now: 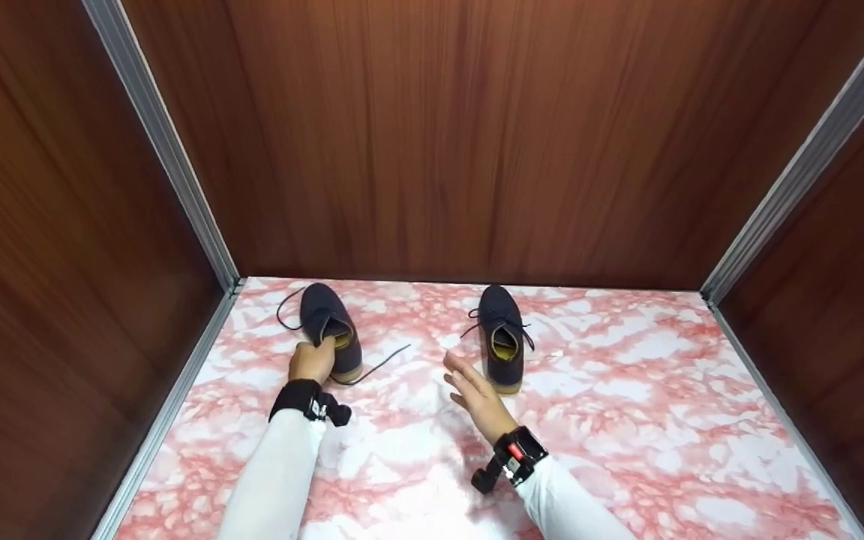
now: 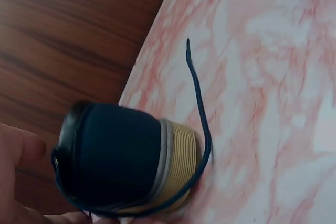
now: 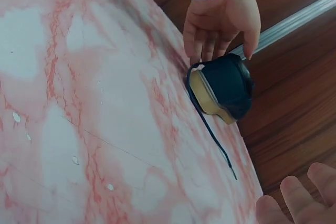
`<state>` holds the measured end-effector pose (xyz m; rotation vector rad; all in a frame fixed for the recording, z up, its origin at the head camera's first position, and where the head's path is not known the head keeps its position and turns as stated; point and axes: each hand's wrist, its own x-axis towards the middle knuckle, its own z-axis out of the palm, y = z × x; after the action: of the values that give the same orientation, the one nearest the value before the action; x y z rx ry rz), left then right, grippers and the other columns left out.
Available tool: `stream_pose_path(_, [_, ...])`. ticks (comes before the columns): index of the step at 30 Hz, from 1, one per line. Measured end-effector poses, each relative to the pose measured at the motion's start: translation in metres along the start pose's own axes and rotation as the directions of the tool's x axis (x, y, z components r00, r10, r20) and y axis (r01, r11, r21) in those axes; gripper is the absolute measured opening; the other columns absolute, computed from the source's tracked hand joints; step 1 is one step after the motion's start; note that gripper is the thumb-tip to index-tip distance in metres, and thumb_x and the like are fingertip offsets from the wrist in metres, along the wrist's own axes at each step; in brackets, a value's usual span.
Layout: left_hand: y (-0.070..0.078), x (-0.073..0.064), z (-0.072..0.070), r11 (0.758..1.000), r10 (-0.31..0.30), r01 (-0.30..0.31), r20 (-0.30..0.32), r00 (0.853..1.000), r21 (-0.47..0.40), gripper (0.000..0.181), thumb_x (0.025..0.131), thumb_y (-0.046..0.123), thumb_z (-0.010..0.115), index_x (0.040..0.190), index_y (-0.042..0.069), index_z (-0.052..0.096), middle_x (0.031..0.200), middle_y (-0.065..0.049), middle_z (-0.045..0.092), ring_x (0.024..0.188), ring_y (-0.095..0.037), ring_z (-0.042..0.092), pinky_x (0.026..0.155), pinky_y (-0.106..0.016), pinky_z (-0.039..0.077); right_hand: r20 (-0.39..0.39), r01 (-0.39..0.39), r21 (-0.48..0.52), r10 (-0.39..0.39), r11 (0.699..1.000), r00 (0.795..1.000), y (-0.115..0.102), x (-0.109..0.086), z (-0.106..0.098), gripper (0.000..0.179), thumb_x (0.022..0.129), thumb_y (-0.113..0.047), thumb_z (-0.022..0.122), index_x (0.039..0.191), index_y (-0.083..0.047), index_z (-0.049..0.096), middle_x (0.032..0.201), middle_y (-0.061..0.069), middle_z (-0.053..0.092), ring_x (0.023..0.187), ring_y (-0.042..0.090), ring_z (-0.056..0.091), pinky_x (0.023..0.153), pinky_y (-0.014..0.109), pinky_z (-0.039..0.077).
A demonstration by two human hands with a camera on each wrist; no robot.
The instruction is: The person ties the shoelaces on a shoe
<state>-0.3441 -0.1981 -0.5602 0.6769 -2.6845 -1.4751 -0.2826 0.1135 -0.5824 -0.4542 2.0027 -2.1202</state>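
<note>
A dark blue shoe [image 1: 331, 330] with a tan sole stands at the left of the marbled surface, its lace [image 2: 197, 90] loose and trailing. Beside its left heel side is my left hand [image 1: 312, 361]. In the right wrist view the left hand's fingers reach along the shoe's side, and the thumb stands near its opening. The left wrist view shows a gap between thumb and shoe. Another dark shoe [image 1: 503, 341], laced in a bow, stands to the right. My right hand [image 1: 481, 401] hovers left of its heel, fingers extended, holding nothing.
Brown wood-grain panels [image 1: 432, 150] rise at the back and both sides, with grey metal strips [image 1: 177, 150] at the corners. The red-and-white marbled surface [image 1: 627, 435] runs up to them. Both wrists wear black bands.
</note>
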Motion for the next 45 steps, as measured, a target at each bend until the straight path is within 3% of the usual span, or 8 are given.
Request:
stream_pose_path(3, [-0.002,0.006,-0.002,0.999,-0.029,0.028,0.038,0.999,0.031,0.068,0.102,0.047,0.044,0.13,-0.012,0.061,0.131,-0.034,0.066,0.103,-0.038,0.075,0.086,-0.038,0.059,-0.02,-0.042,0.033,0.042,0.999,0.999,0.004,0.0,0.003,0.058,0.114,-0.025,0.037,0.162,0.004,0.024,0.169,0.031,0.024,0.154,0.056,0.026,0.125,0.068,0.025])
stream_pose_path(6, [-0.004,0.012,-0.002,0.998,-0.051,0.048,0.054,0.997,0.051,0.065,0.101,0.046,0.046,0.127,-0.01,0.064,0.119,-0.032,0.071,0.062,-0.027,0.074,0.059,-0.028,0.056,-0.029,-0.079,0.06,0.081,0.995,0.996,0.009,0.001,0.005,0.062,0.113,-0.032,0.04,0.163,0.002,0.024,0.169,0.03,0.025,0.154,0.055,0.028,0.125,0.067,0.028])
stream_pose_path(10, [-0.006,0.019,-0.001,0.996,-0.048,0.043,0.05,0.998,0.082,0.058,0.1,0.041,0.048,0.121,-0.009,0.067,0.099,-0.023,0.076,0.046,-0.011,0.06,0.056,-0.023,0.048,-0.009,-0.125,0.124,0.127,0.984,0.992,0.017,0.002,0.005,0.068,0.113,-0.042,0.037,0.165,-0.001,0.02,0.17,0.03,0.02,0.155,0.054,0.025,0.125,0.067,0.027])
stream_pose_path(14, [-0.01,0.022,-0.001,0.995,-0.019,0.016,0.028,0.999,0.101,0.049,0.1,0.035,0.047,0.111,-0.007,0.069,0.079,-0.015,0.075,0.043,-0.01,0.06,0.057,-0.024,0.05,0.001,-0.175,0.173,0.177,0.969,0.984,0.026,0.002,0.005,0.074,0.112,-0.051,0.031,0.166,-0.004,0.015,0.171,0.029,0.016,0.157,0.051,0.025,0.126,0.065,0.026])
stream_pose_path(19, [-0.014,0.016,0.0,0.998,0.008,-0.008,0.005,1.0,0.066,0.042,0.103,0.03,0.044,0.106,-0.005,0.068,0.085,-0.018,0.076,0.046,-0.013,0.066,0.055,-0.024,0.052,-0.018,-0.217,0.309,0.234,0.926,0.972,0.031,-0.001,0.008,0.074,0.112,-0.05,0.03,0.166,-0.003,0.014,0.172,0.028,0.016,0.158,0.049,0.022,0.128,0.063,0.023])
stream_pose_path(27, [-0.01,-0.021,0.009,0.993,0.107,-0.106,-0.02,0.994,0.054,0.038,0.102,0.032,0.045,0.084,0.008,0.068,0.054,-0.001,0.068,0.053,-0.018,0.069,0.069,-0.031,0.05,-0.009,-0.248,0.438,0.28,0.864,0.96,0.03,0.0,0.011,0.069,0.114,-0.048,0.02,0.167,-0.006,0.009,0.173,0.027,0.015,0.159,0.048,0.021,0.129,0.06,0.025])
stream_pose_path(35, [-0.004,-0.061,0.021,0.961,0.267,-0.265,-0.026,0.963,0.082,0.031,0.1,0.027,0.052,0.079,0.01,0.068,0.071,-0.009,0.068,0.07,-0.025,0.067,0.065,-0.036,0.048,-0.034,-0.245,0.581,0.323,0.776,0.946,0.024,0.017,0.024,0.074,0.113,-0.051,0.025,0.166,-0.002,0.008,0.172,0.029,0.016,0.159,0.048,0.022,0.127,0.063,0.027])
stream_pose_path(45, [0.0,-0.093,0.035,0.917,0.376,-0.376,0.027,0.926,0.131,0.026,0.097,0.022,0.055,0.075,0.012,0.063,0.071,-0.007,0.063,0.066,-0.022,0.057,0.061,-0.034,0.044,-0.098,-0.285,0.469,0.369,0.836,0.924,0.006,0.04,0.044,0.078,0.109,-0.052,0.041,0.163,0.0,0.022,0.167,0.03,0.03,0.152,0.047,0.038,0.123,0.059,0.036])
